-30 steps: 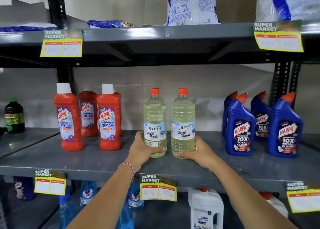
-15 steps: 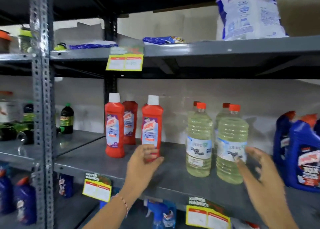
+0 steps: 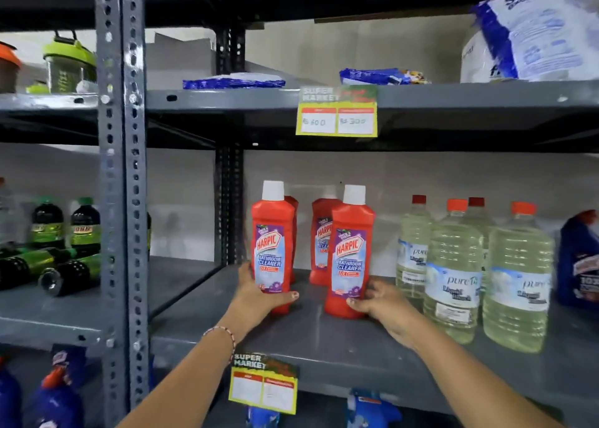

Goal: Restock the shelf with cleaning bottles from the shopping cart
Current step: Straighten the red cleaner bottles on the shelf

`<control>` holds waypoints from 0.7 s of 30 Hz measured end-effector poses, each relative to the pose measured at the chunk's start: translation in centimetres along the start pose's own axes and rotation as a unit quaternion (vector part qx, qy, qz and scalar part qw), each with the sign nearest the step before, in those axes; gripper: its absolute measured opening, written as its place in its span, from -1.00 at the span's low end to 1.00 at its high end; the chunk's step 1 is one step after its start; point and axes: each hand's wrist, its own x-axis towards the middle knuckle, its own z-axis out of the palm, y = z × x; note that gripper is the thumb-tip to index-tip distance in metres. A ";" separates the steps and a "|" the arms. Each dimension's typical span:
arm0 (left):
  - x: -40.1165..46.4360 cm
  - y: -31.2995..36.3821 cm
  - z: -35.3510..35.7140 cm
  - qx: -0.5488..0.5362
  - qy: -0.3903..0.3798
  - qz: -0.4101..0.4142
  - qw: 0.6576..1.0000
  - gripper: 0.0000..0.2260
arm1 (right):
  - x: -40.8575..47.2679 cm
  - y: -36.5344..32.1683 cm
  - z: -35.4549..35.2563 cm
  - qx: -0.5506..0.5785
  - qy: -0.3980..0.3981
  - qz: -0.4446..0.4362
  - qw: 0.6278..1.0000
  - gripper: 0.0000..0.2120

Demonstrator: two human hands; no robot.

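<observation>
Two red Harpic bathroom cleaner bottles with white caps stand upright at the front of the grey middle shelf point(image 3: 324, 340). My left hand point(image 3: 259, 293) wraps the base of the left red bottle point(image 3: 273, 233). My right hand point(image 3: 384, 304) grips the base of the right red bottle point(image 3: 351, 246). Two more red bottles point(image 3: 321, 233) stand behind them. To the right stand several clear bleach bottles point(image 3: 453, 272) with orange caps. The shopping cart is out of view.
A grey perforated upright post point(image 3: 121, 184) stands left of my hands. Beyond it, dark green-labelled bottles point(image 3: 48, 226) stand and lie. A blue Harpic bottle point(image 3: 580, 259) sits far right. Price tags point(image 3: 337, 111) hang on shelf edges. Detergent bags point(image 3: 538, 32) sit above.
My hands let go of the two bleach bottles and moved left. They now hold the bases of the two front red Harpic bottles. The view has swung left.
</observation>
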 end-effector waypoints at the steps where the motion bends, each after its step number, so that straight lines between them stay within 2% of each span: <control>1: 0.3 -0.1 0.5 -0.003 0.006 0.004 1.000 -0.14 | 0.4 0.3 0.2 -0.007 0.008 -0.002 1.000 -0.46; 5: 1.1 -0.7 1.6 0.005 0.023 0.001 1.000 -0.28 | 1.2 0.8 1.7 -0.015 0.007 -0.010 1.000 -0.53; 8: 1.2 -1.2 1.4 0.011 0.017 0.006 1.000 -0.29 | 1.7 1.0 2.8 -0.008 -0.007 -0.020 1.000 -0.62; 21: 1.3 -1.1 1.3 -0.002 -0.001 -0.003 1.000 -0.31 | 2.3 1.3 4.2 0.014 -0.024 -0.025 0.999 -0.55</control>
